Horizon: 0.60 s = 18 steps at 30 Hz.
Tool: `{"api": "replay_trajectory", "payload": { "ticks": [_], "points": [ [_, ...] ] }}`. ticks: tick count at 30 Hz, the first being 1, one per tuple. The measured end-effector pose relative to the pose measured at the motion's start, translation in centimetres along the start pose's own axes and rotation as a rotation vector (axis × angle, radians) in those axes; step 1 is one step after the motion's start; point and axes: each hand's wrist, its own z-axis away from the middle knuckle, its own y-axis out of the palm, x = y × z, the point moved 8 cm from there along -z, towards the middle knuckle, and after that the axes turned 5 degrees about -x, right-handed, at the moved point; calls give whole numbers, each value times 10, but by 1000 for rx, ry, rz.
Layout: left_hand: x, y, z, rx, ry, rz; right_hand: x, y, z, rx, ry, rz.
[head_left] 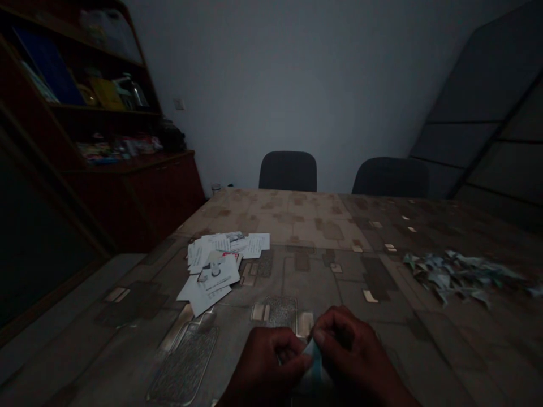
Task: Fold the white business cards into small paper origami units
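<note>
Close to the table's near edge, my left hand (278,359) and my right hand (350,345) meet around a small piece of paper (316,364), pale with a teal-blue part. Both hands pinch it between thumb and fingers, the right one at its upper tip. Its lower part lies in shadow between my palms, so its full shape is hard to make out. Left of my hands lies a loose pile of white printed paper sheets (212,271). A heap of small folded paper pieces (462,277) spreads over the table on the right.
A patterned cloth covers the table (305,271). Beyond its far edge stand two dark chairs, one in the middle (288,170) and another to the right (390,176). A wooden cabinet (139,192) with filled shelves is at the left. The room is dim.
</note>
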Motion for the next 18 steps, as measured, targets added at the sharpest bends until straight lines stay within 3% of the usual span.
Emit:
{"api": "replay_trajectory", "payload": {
  "ticks": [3, 8, 14, 18],
  "points": [
    [1, 2, 2, 46, 13, -10, -3, 1, 1, 79, -22, 65],
    [-5, -2, 5, 11, 95, -100, 16, 5, 0, 184, -236, 305],
    [-9, -6, 7, -3, 148, -169, 16, 5, -5, 195, -219, 312],
    [-6, -7, 7, 8, 135, -197, 20, 11, -2, 250, -286, 349]
  ]
}}
